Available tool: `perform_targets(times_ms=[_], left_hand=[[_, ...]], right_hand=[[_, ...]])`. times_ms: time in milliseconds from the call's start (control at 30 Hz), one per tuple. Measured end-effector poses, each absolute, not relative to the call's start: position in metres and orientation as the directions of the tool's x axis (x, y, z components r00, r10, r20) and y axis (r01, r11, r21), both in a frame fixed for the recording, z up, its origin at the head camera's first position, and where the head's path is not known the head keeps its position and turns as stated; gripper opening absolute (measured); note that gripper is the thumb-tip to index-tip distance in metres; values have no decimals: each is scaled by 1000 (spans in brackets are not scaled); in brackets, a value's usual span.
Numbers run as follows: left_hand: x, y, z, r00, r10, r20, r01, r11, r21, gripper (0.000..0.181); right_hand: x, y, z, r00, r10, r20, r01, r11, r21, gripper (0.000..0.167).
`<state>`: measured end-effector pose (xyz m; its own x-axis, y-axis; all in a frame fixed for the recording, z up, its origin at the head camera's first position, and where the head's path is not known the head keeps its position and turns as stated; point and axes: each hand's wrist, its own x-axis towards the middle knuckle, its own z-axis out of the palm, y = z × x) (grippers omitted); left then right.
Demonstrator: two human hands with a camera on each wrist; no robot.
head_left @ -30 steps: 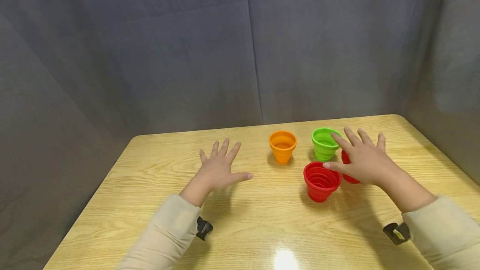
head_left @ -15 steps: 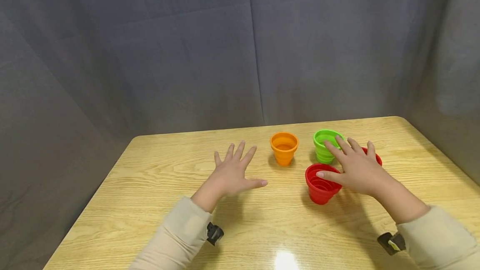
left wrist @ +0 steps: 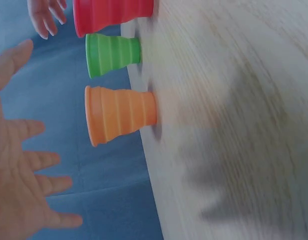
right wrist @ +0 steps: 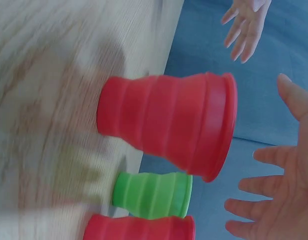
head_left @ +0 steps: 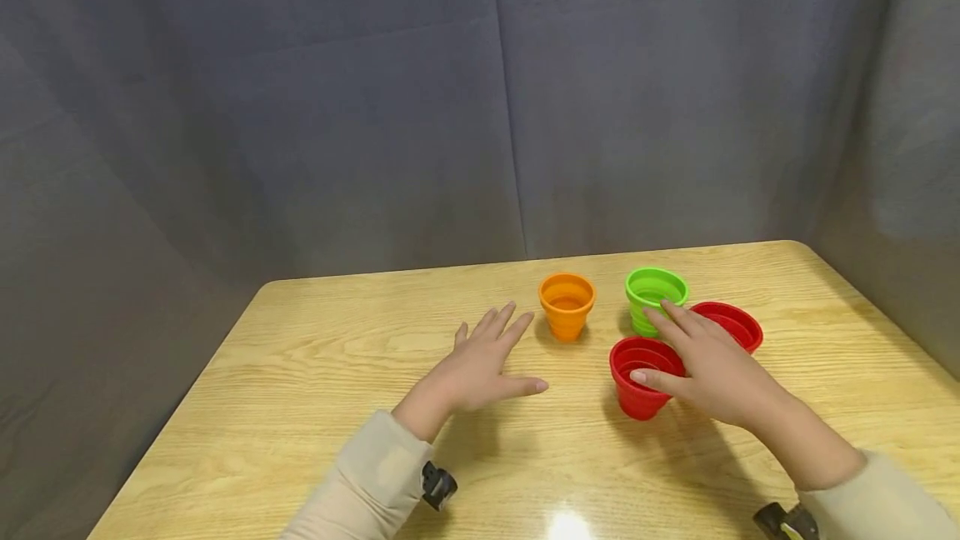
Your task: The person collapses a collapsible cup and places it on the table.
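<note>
My left hand [head_left: 476,369] hovers over the table with fingers spread, left of the orange cup [head_left: 567,311], holding nothing. My right hand [head_left: 712,373] is held above the front red cup [head_left: 636,398], its straight fingers partly covering that cup's rim. In the right wrist view a gap shows between the hand [right wrist: 276,200] and the front red cup [right wrist: 168,120]. Behind it stands a green cup [head_left: 647,317], and a second red cup [head_left: 735,325] is half hidden by the right hand. All the cups have stepped, ringed walls and stand upright with mouths up.
The wooden table [head_left: 300,373] has rounded back corners, and a grey curtain [head_left: 375,132] hangs behind it and along its sides. A black wrist device [head_left: 437,486] sits below the left sleeve, another wrist device [head_left: 783,521] below the right one.
The left hand has moved right, towards the orange cup. My right hand has come lower and slightly left, uncovering more of the second red cup. The cups stay in place.
</note>
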<state>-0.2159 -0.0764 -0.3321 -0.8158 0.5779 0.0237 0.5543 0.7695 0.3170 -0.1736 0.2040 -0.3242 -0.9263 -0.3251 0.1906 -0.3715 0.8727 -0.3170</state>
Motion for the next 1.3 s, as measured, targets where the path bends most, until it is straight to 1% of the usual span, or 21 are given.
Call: perform_targets(times_ms=[200, 467, 700, 867, 1133, 1300], left_hand=[[-216, -69, -339, -776, 630, 36, 596, 713, 370, 82], [-212, -51, -346, -745, 661, 86, 634, 663, 398, 72], [-209, -39, -353, -732, 671, 121, 649, 632, 423, 65], [-210, -34, -358, -736, 665, 130, 639, 618, 457, 61], [-211, -24, -365, -741, 657, 138, 619, 589, 519, 56], [-210, -19, -369, -737, 663, 131, 613, 575, 541, 55]], right_hand=[[-167, 201, -330, -937, -308, 164, -349, 850, -394, 87], [-159, 202, -332, -934, -296, 201, -357, 805, -473, 81], [-155, 202, -335, -926, -300, 229, -377, 779, -502, 75], [-156, 206, -341, -923, -295, 249, -385, 755, -532, 70], [-155, 211, -353, -907, -284, 310, -413, 743, -527, 61], [-156, 211, -358, -916, -275, 291, -393, 753, -528, 58]])
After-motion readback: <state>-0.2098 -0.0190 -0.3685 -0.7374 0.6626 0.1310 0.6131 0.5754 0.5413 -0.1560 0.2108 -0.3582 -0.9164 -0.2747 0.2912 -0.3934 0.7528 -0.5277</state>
